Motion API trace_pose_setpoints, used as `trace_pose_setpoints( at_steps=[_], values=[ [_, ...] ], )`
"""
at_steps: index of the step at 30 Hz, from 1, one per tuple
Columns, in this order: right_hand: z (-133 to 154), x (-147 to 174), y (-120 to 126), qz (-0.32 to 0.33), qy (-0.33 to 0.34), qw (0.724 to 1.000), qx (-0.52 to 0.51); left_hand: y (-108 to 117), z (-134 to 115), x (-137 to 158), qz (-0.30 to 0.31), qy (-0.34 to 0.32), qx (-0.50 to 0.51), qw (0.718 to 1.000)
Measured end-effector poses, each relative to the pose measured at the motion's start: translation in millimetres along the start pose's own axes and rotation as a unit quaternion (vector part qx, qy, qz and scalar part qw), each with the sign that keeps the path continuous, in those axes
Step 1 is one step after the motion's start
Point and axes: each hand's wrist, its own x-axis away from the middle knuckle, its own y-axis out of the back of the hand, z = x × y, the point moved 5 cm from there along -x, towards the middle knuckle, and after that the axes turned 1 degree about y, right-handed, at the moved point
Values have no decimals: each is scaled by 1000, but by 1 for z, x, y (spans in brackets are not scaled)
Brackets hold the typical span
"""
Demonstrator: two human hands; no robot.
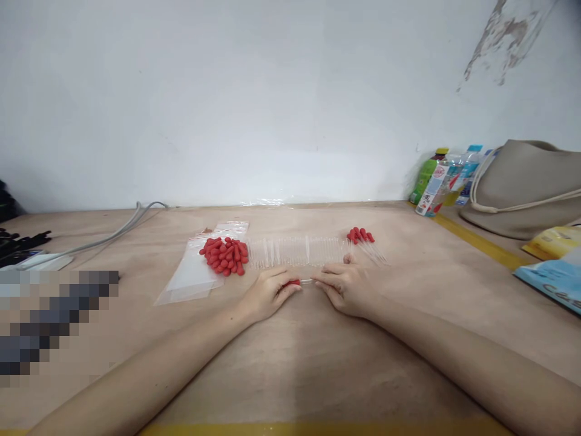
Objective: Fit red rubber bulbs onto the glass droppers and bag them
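Note:
My left hand (pixel 269 295) pinches a red rubber bulb (pixel 295 282), mostly covered by the fingers. From the bulb side a thin clear dropper tube (pixel 307 281) runs across to my right hand (pixel 348 287), whose fingers are closed on it. Whether the tube sits inside the bulb is hidden. Behind the hands lies a row of clear dropper tubes (pixel 290 251), side by side. A heap of red rubber bulbs (pixel 226 257) rests left of the row, on clear plastic bags (pixel 188 277). Several droppers with red bulbs fitted (pixel 362 236) lie together to the right.
Bottles (pixel 431 181), a beige bag (pixel 526 188) and a blue packet (pixel 551 281) stand or lie at the right. A grey cable (pixel 113 233) crosses the left of the table toward dark objects (pixel 22 245). A white wall (pixel 272 121) bounds the back.

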Motion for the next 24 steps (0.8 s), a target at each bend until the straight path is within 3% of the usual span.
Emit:
trace_pose_setpoints(
  at_steps=[12, 18, 24],
  values=[
    [7, -2, -10, 43, 14, 999, -9, -5, -4, 0, 41, -25, 0, 999],
    [11, -6, -11, 60, 3, 998, -6, -5, -4, -1, 36, -28, 7, 999],
    [11, -14, 2, 70, 15, 997, 23, -4, 0, -1, 11, 9, 5, 1000]
  ],
)
